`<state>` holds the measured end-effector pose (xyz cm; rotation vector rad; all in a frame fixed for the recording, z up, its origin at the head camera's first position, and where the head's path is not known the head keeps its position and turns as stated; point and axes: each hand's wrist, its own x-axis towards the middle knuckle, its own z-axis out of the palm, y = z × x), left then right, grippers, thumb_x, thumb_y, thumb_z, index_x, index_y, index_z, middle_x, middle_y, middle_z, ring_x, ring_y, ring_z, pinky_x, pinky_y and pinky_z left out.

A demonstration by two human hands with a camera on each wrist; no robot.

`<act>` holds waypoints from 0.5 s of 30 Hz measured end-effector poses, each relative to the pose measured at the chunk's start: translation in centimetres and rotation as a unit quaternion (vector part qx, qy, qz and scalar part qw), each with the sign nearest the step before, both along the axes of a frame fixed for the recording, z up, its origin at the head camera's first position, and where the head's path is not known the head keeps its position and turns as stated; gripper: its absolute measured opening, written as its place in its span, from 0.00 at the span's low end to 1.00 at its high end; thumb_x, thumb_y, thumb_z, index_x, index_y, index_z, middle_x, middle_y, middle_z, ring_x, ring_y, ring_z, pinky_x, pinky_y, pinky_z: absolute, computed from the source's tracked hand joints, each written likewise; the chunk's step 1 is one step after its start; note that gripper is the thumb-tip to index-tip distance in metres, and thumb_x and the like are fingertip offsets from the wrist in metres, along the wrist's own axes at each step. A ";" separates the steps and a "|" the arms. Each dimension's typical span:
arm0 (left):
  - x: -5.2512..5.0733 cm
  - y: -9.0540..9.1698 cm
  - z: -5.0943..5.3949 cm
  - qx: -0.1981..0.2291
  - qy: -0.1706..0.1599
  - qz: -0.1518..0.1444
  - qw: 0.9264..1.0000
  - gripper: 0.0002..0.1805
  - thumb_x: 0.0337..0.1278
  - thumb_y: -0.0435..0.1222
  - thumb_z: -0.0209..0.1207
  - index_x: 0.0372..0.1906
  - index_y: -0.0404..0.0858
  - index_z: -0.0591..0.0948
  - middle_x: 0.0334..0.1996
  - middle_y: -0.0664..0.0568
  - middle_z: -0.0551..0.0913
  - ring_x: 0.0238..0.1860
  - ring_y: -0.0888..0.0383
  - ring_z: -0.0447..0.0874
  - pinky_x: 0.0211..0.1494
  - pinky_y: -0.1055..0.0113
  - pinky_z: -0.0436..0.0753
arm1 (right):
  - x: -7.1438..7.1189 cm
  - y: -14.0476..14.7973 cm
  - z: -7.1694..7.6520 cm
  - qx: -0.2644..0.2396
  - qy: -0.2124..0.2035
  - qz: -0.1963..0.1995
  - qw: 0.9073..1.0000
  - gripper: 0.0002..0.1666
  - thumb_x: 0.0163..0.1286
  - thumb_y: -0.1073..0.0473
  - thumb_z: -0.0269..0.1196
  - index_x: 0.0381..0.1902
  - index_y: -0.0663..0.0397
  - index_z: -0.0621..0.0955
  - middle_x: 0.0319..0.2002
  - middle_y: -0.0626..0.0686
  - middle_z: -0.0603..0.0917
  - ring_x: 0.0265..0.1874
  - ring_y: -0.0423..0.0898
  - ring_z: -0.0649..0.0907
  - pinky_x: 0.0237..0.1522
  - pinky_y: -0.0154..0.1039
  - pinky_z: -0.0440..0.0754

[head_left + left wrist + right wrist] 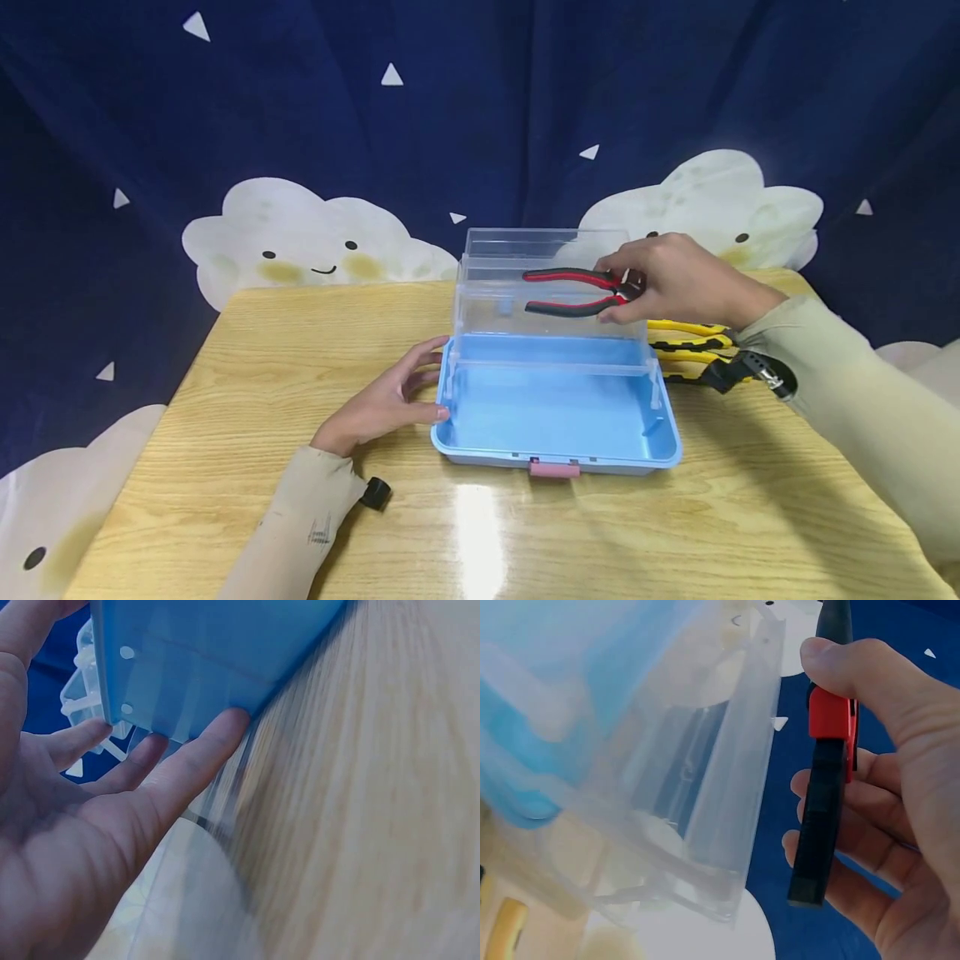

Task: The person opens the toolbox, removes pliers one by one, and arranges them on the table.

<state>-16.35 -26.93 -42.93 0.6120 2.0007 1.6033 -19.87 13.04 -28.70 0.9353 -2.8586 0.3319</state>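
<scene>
My right hand point(660, 275) grips a pair of pliers point(573, 275) near its joint, above the back of a light-blue toolbox point(555, 457). The red-and-black handles point left and stand spread apart. In the right wrist view the pliers point(829, 765) appear edge-on, with the thumb on one side and fingers on the other. Clear plastic trays point(551, 296) stand raised over the toolbox's rear. My left hand point(390, 392) touches the toolbox's left side, its thumb at the rim. In the left wrist view, extended fingers point(187, 772) rest against the blue outer wall point(195, 667).
Yellow-and-black tool handles point(686, 342) lie on the table right of the toolbox, partly hidden by the right arm. A pink latch point(555, 470) sits on the toolbox's front. The wooden table point(300, 350) meets a dark-blue curtain point(480, 117) with cloud prints at the back.
</scene>
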 end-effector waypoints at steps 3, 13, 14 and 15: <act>0.0 0.0 0.0 -0.001 -0.004 0.003 1.000 0.53 0.59 0.34 0.72 0.81 0.63 0.55 0.77 0.49 0.63 0.80 0.43 0.62 0.85 0.43 0.61 | 0.6 0.4 -0.7 -0.004 0.001 0.000 1.000 0.31 0.51 0.45 0.82 0.51 0.52 0.89 0.32 0.45 0.87 0.27 0.36 0.79 0.30 0.32 0.81; 0.1 -0.1 0.0 -0.006 -0.014 0.005 1.000 0.53 0.58 0.36 0.73 0.81 0.64 0.55 0.77 0.48 0.63 0.81 0.42 0.61 0.86 0.42 0.59 | 2.6 1.4 -2.1 -0.038 0.008 0.007 0.999 0.32 0.47 0.43 0.84 0.49 0.47 0.89 0.26 0.40 0.81 0.24 0.34 0.75 0.24 0.28 0.75; 0.1 -0.1 0.0 -0.005 -0.014 0.004 1.000 0.53 0.58 0.36 0.73 0.81 0.64 0.55 0.77 0.48 0.63 0.81 0.42 0.60 0.86 0.42 0.59 | 2.8 1.4 -2.3 -0.042 0.013 0.009 0.999 0.32 0.46 0.43 0.85 0.49 0.47 0.90 0.27 0.40 0.81 0.25 0.34 0.75 0.25 0.28 0.75; 0.0 -0.1 0.0 -0.005 -0.014 0.003 1.000 0.53 0.58 0.36 0.73 0.81 0.64 0.55 0.78 0.48 0.63 0.81 0.41 0.60 0.86 0.42 0.59 | 3.0 1.5 -2.4 -0.046 0.017 0.011 0.999 0.32 0.45 0.44 0.85 0.49 0.47 0.90 0.27 0.39 0.82 0.25 0.33 0.75 0.25 0.28 0.75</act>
